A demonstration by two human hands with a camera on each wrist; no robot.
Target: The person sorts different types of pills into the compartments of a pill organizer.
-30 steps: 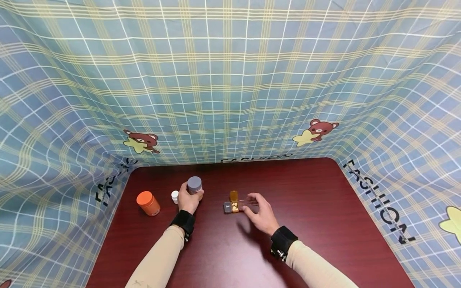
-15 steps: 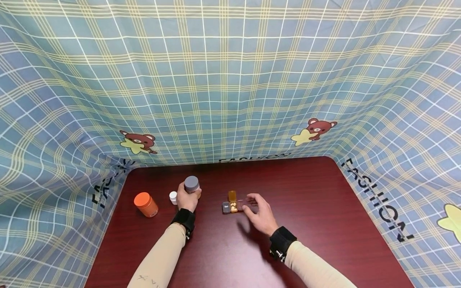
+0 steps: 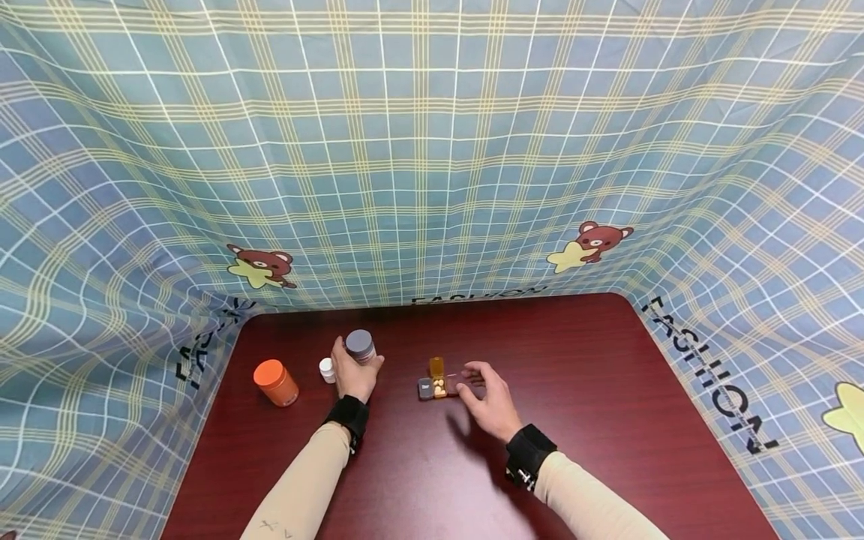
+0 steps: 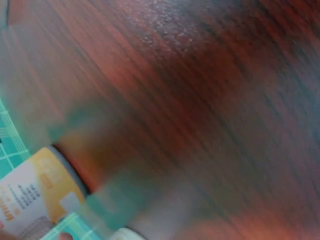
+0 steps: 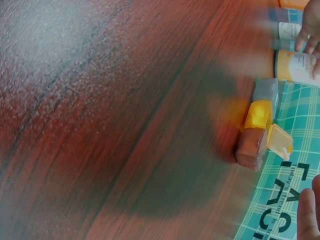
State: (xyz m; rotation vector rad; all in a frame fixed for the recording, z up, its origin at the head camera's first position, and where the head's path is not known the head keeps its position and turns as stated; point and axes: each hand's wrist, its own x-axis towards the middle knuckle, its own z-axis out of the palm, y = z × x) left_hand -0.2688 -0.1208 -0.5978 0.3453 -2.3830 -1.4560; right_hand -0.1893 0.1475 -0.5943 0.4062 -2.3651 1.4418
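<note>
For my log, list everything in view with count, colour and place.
Orange jar: 1, orange, far left
Labelled jar: 1, grey lid, left of centre
White bottle: 1, white, between jars
Pill box: 1, grey-amber-brown, near centre
Tablets: count unclear, yellowish, in pill box
Table: 1, dark red, beneath
Cloth: count unclear, blue checks, around table
Left hand: 1, bare, at labelled jar
Right hand: 1, bare, beside pill box
Wrist straps: 2, black, behind hands
Sleeves: 2, beige, lower frame

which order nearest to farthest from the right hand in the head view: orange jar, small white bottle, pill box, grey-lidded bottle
1. Pill box, just left of the right hand
2. Grey-lidded bottle, by the left hand
3. Small white bottle, left of that hand
4. Orange jar, farthest left
</note>
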